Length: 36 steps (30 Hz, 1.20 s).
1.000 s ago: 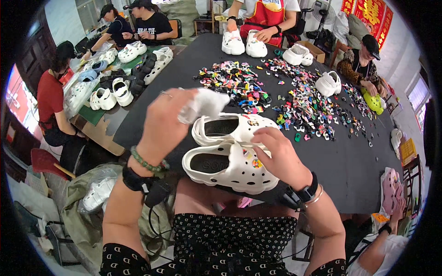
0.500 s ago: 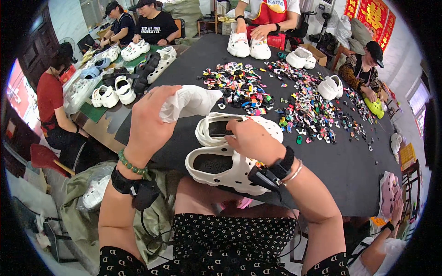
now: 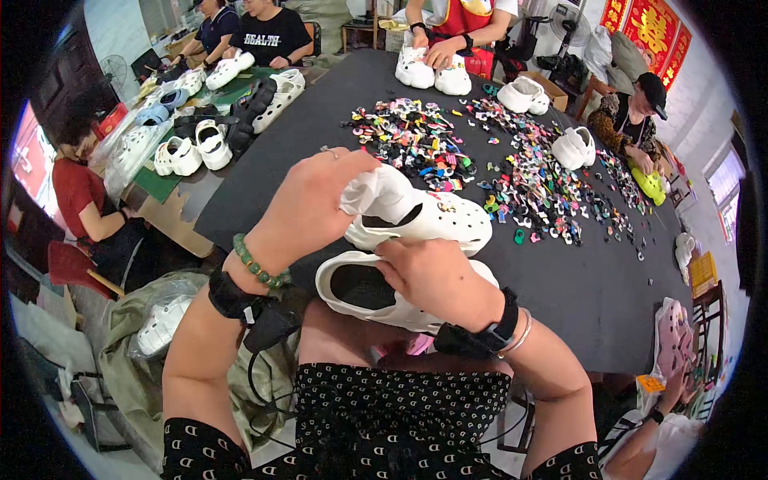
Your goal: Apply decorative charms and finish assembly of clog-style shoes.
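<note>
Two white clogs with holes lie side by side in front of me on the dark tabletop, toes to the right. In my left hand (image 3: 308,196) is a wad of white paper (image 3: 380,194), pinched from above. Its free end dips into the opening of the far clog (image 3: 458,224), which carries small charms on its upper. My right hand (image 3: 440,280) is curled over the near clog (image 3: 334,280), fingers closed at the rims where the two shoes meet. Which rim the fingertips grip is partly hidden. Dark insole shows inside the near clog.
Heaps of colourful shoe charms (image 3: 416,140) cover the table beyond the clogs. Another white clog (image 3: 574,149) stands to their right. Across the table a co-worker's hands (image 3: 440,52) touch a white pair. More clogs (image 3: 212,144) sit on the left table; a pink pair (image 3: 674,336) is at right.
My left hand has moved right and slightly down, bringing the paper wad from beside the far clog into its opening. My right hand has shifted down and left, toward the near clog.
</note>
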Tool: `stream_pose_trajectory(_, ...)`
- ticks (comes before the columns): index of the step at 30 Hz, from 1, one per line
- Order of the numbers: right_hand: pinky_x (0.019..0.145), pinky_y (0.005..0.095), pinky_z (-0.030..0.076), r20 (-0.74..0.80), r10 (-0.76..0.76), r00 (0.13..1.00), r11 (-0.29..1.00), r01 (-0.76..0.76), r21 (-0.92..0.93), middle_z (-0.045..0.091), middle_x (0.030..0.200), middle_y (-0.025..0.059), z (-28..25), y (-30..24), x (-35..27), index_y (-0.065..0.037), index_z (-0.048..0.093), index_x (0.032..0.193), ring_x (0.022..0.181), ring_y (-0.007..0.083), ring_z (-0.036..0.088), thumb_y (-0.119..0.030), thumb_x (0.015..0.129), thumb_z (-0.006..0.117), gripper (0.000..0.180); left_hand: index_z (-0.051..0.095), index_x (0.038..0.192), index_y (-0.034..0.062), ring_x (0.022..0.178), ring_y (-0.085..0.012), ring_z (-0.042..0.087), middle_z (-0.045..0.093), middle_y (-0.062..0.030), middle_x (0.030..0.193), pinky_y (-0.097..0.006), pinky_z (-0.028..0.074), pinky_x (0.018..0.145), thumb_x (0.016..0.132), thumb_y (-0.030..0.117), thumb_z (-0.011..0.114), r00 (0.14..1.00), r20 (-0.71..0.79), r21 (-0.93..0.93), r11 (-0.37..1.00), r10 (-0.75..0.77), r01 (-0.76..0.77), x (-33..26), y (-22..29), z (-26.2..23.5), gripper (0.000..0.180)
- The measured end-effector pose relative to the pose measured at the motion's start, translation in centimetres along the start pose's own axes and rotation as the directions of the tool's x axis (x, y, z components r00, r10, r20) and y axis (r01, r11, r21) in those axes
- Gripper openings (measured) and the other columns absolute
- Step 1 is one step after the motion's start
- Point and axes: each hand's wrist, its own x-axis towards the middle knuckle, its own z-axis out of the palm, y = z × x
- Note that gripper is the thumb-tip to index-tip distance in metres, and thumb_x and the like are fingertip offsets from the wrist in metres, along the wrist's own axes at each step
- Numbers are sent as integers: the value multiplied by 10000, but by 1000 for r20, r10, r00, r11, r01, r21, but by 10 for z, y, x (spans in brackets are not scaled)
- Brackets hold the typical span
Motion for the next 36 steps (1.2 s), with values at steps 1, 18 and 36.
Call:
stream_pose_trajectory(1,615,406,526,-67,-67,996,998,67,12,648,743,123,6,2,-3,-59,624,887,695,305,660,-228,898,597,172,639,1060,38,896,-340,644,660,-153,969,-379,512,782,733,18,669,1000,3,-6,1000,4,-4,2,3,5,329)
stream_pose_trajectory(18,706,395,549,-151,-124,981,965,154,213,616,1160,167,-4,26,-23,-33,629,965,784,317,667,-152,881,601,148,629,820,31,730,-364,639,640,-170,758,-370,493,641,737,120,711,987,147,-158,983,-72,95,1,-37,96,146)
stream_pose_trajectory(36,918,422,462,-168,391,905,900,-338,275,619,1054,223,8,135,-80,48,453,1267,1042,384,568,-164,764,755,624,507,1006,30,822,-365,611,601,-187,861,-398,474,744,809,224,687,754,656,-162,982,33,98,24,-36,74,330)
